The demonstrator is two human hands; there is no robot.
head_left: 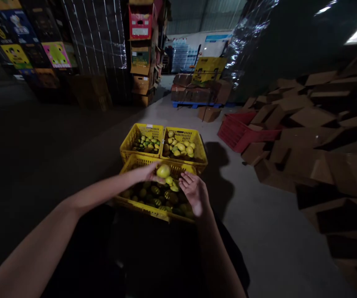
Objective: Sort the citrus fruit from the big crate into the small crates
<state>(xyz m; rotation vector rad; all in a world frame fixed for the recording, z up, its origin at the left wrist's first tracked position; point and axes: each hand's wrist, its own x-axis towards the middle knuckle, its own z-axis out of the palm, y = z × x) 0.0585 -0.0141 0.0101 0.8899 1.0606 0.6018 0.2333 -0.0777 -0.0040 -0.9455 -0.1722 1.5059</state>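
My left hand reaches in from the left, its thumb and fingers around a large yellow lemon, held above the near yellow crate. Opposite it, my right hand is open with its fingers stretched out and palm turned inward, above the crate's right part. Small yellow lemons show between the two hands; whether they lie on the pile or hang above it I cannot tell. Darker green-yellow fruit fills the near crate, much of it in shadow.
Behind stand two more yellow crates: the left crate with small greenish fruit, the right crate with yellow lemons. A red basket and heaped cardboard boxes lie to the right. Boxes on a blue pallet stand farther back.
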